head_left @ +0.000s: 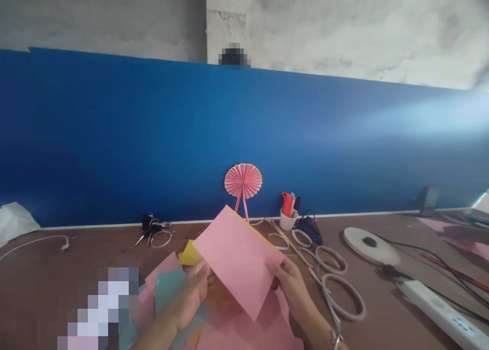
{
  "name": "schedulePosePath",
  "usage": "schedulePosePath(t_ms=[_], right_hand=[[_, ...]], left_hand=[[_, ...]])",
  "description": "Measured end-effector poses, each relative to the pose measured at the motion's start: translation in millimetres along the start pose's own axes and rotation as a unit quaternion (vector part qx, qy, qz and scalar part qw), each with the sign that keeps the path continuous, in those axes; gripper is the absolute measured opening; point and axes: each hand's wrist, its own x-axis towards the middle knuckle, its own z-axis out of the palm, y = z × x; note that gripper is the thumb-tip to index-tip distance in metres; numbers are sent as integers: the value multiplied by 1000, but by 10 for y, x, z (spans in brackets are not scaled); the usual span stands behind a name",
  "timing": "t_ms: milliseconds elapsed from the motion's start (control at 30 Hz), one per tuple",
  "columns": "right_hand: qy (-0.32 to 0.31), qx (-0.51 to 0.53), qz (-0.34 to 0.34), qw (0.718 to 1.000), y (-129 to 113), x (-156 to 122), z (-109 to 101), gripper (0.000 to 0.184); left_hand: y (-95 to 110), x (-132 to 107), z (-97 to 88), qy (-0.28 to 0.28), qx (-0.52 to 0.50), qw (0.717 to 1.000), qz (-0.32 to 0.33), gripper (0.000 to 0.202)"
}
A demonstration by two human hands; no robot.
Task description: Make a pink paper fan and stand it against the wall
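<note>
Both hands hold a pink paper sheet [239, 256] with a yellow sheet behind it, lifted above the brown table [57, 278]. My left hand [189, 299] pinches its lower left edge. At the right edge, my right hand [292, 284] grips the sheet, fingers closed on it. Under the hands lies a loose pile of pink, teal and yellow papers [168, 284].
A pink and yellow paper fan [243, 181] leans on the blue wall panel [114, 136]. Scissors and keys [151, 230] lie at the back left. White tape rings [340, 294], a cup of pens [288, 215], a round white lamp base [370, 245] and a power strip [439, 306] sit to the right.
</note>
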Motion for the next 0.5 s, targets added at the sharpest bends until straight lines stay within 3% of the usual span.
schedulePosePath(t_ms=[133,200,300,367,500], right_hand=[[-21,-109,-19,994,-40,-31,34,39],[10,-222,-62,973,-42,-5,-23,40],[54,-443,-114,888,1,67,-155,22],[52,-554,-98,825,46,99,-219,23],[38,-643,-39,764,99,86,-260,34]], left_hand=[[-115,33,-10,175,112,978,18,45],[-97,55,-47,213,125,969,26,42],[-17,74,-91,228,123,964,58,46],[25,76,-103,235,117,962,75,49],[22,78,-140,247,117,959,76,51]])
